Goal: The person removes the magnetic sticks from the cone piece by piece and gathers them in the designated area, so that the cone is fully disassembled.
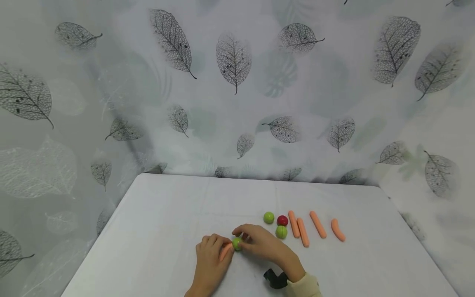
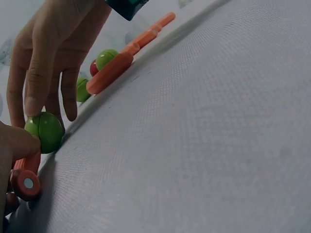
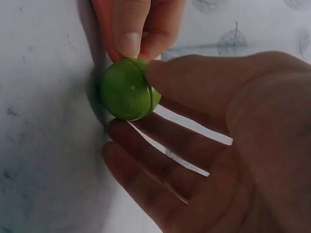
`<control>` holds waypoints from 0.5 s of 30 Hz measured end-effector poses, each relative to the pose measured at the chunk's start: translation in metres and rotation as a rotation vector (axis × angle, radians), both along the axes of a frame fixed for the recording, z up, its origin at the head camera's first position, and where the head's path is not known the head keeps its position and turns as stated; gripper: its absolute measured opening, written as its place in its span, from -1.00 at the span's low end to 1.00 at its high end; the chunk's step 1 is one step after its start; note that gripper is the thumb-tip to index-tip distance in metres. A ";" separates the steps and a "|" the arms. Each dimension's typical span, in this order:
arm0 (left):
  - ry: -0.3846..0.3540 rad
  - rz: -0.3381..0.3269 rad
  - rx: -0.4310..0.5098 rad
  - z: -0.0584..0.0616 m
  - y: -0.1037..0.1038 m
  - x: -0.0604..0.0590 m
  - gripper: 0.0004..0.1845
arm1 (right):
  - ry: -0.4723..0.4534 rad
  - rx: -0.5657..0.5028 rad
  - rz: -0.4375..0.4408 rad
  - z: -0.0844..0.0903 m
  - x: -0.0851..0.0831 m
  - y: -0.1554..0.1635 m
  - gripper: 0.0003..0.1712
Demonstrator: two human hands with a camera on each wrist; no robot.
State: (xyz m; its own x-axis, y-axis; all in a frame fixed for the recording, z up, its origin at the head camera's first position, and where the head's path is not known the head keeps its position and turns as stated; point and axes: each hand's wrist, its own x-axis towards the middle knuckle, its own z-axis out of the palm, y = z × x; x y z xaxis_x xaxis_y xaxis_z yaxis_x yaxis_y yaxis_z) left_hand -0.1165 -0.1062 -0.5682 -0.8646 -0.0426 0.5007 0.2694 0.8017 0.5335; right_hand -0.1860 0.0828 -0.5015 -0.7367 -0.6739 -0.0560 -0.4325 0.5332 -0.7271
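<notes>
My right hand (image 1: 243, 236) pinches a small green ball (image 1: 236, 243) against the white table, thumb and fingers around it. In the right wrist view the green ball (image 3: 127, 90) shows a seam, as if made of two halves. My left hand (image 1: 222, 246) holds a short orange stick piece (image 1: 225, 251) right beside the ball, and its fingertips (image 3: 130, 36) touch the ball's top. The left wrist view shows the green ball (image 2: 43, 131), the right hand's fingers (image 2: 36, 82) over it, and the orange piece (image 2: 24, 180) with a round metal dot on its end.
To the right lie two green balls (image 1: 269, 217) (image 1: 281, 232), a red ball (image 1: 282, 220) and several orange sticks (image 1: 318, 225) in a row. The white table (image 1: 156, 231) meets a leaf-patterned backdrop (image 1: 233, 103) at the back and sides.
</notes>
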 end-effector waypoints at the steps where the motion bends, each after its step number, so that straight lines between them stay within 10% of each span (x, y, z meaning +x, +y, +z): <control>1: -0.004 -0.001 -0.001 0.000 0.000 0.000 -0.81 | 0.001 0.010 0.006 0.000 0.001 0.000 -0.64; 15: 0.013 -0.004 -0.002 -0.002 0.000 -0.001 -0.83 | 0.076 0.073 0.032 0.005 0.004 -0.003 -0.73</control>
State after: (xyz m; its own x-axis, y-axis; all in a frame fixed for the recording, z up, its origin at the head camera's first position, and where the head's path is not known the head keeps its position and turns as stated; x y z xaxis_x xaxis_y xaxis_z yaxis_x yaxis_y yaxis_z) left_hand -0.1170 -0.1062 -0.5701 -0.8580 -0.0379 0.5123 0.2800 0.8017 0.5282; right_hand -0.1823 0.0800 -0.4963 -0.7185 -0.6937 -0.0511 -0.5025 0.5686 -0.6513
